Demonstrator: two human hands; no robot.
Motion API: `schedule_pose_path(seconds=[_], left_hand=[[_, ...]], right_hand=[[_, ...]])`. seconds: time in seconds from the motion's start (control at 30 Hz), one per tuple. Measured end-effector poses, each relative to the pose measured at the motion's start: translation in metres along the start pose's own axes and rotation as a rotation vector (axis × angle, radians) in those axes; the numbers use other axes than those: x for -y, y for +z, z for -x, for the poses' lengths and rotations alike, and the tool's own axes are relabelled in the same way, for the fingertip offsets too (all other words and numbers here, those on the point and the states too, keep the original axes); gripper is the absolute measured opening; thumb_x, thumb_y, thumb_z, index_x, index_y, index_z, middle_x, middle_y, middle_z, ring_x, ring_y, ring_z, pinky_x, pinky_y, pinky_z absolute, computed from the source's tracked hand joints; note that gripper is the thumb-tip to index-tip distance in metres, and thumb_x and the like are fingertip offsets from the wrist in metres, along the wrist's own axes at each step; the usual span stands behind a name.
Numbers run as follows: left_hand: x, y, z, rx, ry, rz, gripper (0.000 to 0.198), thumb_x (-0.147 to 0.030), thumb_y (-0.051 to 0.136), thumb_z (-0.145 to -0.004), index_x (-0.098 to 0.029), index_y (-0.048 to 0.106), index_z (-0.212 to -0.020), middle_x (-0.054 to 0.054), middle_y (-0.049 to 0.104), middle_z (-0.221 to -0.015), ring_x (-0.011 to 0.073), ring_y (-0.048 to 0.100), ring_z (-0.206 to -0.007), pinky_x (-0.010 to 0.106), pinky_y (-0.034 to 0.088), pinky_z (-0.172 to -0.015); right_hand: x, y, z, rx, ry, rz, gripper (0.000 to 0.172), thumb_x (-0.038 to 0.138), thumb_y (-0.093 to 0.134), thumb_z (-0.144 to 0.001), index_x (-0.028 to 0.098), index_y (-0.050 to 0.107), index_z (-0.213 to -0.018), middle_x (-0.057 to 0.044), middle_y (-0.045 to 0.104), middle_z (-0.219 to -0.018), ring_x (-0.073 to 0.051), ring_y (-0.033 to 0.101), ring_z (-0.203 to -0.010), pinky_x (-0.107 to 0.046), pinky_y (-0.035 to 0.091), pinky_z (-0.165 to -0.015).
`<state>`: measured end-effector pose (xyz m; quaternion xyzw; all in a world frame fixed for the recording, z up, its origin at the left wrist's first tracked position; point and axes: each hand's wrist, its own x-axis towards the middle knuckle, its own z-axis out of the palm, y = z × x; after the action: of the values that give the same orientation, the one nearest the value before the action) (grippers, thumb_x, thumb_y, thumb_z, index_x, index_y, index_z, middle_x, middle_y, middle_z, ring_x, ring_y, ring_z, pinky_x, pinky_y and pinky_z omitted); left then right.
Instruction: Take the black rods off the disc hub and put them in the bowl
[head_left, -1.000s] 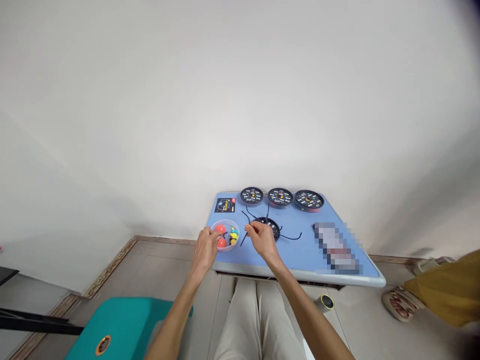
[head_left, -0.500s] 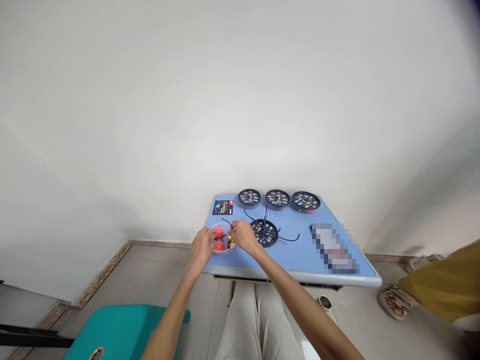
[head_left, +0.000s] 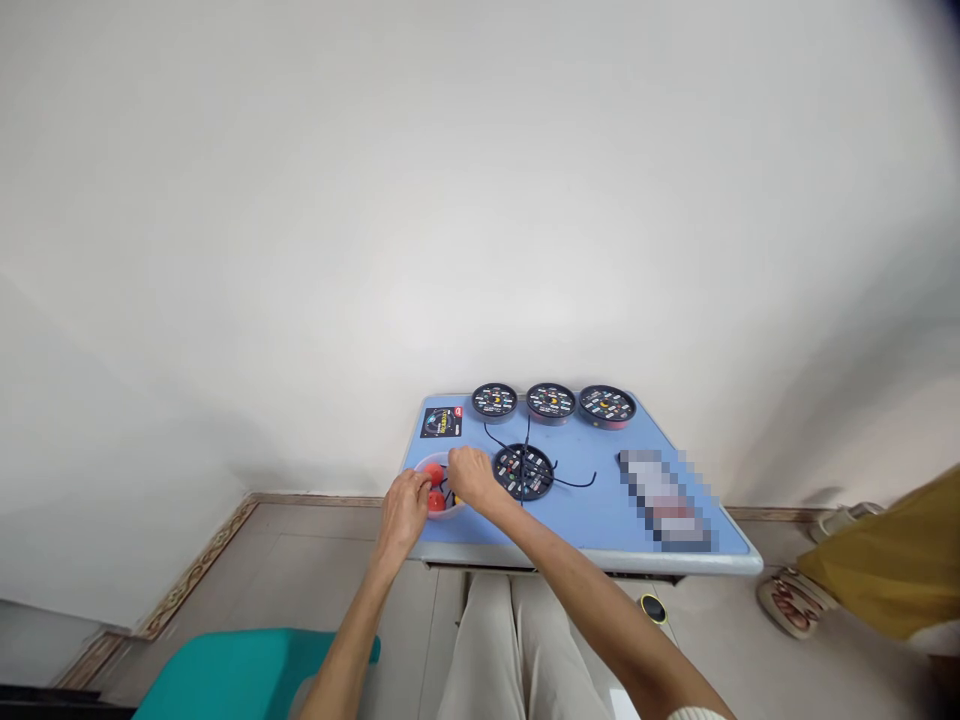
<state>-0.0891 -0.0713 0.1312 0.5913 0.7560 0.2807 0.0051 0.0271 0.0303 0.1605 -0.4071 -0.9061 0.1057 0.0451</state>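
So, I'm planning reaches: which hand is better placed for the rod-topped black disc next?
Probably the right hand: it's nearer the disc, while the left hand is across the bowl.

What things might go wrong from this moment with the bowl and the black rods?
The bowl sits near the left edge of the table; a push from the left hand could perhaps send it over. If it tips, the red balls may roll out. The rods stick out past the near disc, so the right hand might knock them.
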Motion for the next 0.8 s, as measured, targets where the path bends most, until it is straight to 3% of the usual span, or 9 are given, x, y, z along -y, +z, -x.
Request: schedule_pose_path(seconds=[0.17, 0.27, 0.37, 0.53, 0.67, 0.8], left_hand=[[-0.018, 0.014, 0.015, -0.075, -0.022, 0.186, 0.026, -0.030, 0.045, -0.091, -0.025, 0.071, -0.096, 0.007, 0.067, -0.096, 0.0231, 0.061, -0.097, 0.035, 0.048, -0.086], [-0.042, 0.036, 0.019, -0.051, -0.085, 0.527, 0.021, -0.037, 0.055, -0.086, -0.025, 0.072, -0.091, 0.008, 0.068, -0.096, 0.0237, 0.062, -0.095, 0.034, 0.050, -0.080], [-0.071, 0.061, 0.009, 0.008, -0.295, 0.918, 0.019, -0.037, 0.064, -0.078, -0.022, 0.071, -0.087, 0.006, 0.069, -0.087, 0.0189, 0.063, -0.074, 0.029, 0.049, -0.063], [-0.102, 0.093, -0.028, 0.016, -0.453, 1.075, 0.023, -0.039, 0.055, -0.082, -0.017, 0.061, -0.084, 0.001, 0.061, -0.071, 0.0083, 0.050, -0.044, 0.021, 0.032, -0.040], [-0.112, 0.104, -0.053, 0.044, -0.549, 1.140, 0.028, -0.041, 0.054, -0.082, -0.018, 0.048, -0.067, -0.005, 0.049, -0.058, 0.0049, 0.042, -0.037, 0.018, 0.021, -0.036], [-0.117, 0.108, -0.058, 0.082, -0.592, 1.146, 0.029, -0.039, 0.059, -0.081, -0.019, 0.046, -0.065, -0.008, 0.044, -0.052, 0.0042, 0.038, -0.033, 0.018, 0.018, -0.034]], right_hand=[[-0.056, -0.028, -0.020, -0.077, 0.070, 0.012, 0.030, 0.021, 0.049, -0.091, 0.010, 0.069, -0.109, -0.022, 0.069, -0.109, -0.028, 0.065, -0.105, -0.031, 0.046, -0.082], [-0.090, -0.051, -0.028, -0.093, 0.115, 0.021, 0.029, 0.018, 0.049, -0.088, 0.011, 0.072, -0.104, -0.021, 0.070, -0.108, -0.027, 0.065, -0.103, -0.030, 0.045, -0.081], [-0.112, -0.066, -0.026, -0.063, 0.118, 0.013, 0.023, 0.017, 0.055, -0.083, 0.013, 0.075, -0.093, -0.017, 0.073, -0.100, -0.026, 0.067, -0.096, -0.028, 0.045, -0.076], [-0.123, -0.075, -0.005, 0.033, 0.067, -0.032, 0.019, 0.027, 0.061, -0.080, 0.018, 0.077, -0.080, -0.008, 0.074, -0.081, -0.019, 0.067, -0.081, -0.022, 0.040, -0.063], [-0.120, -0.074, 0.013, 0.079, 0.052, -0.043, 0.020, 0.034, 0.066, -0.076, 0.020, 0.078, -0.082, -0.007, 0.075, -0.083, -0.019, 0.066, -0.080, -0.022, 0.039, -0.060], [-0.121, -0.069, 0.018, 0.105, 0.041, -0.032, 0.020, 0.033, 0.069, -0.073, 0.019, 0.078, -0.084, -0.010, 0.075, -0.088, -0.021, 0.066, -0.081, -0.023, 0.040, -0.061]])
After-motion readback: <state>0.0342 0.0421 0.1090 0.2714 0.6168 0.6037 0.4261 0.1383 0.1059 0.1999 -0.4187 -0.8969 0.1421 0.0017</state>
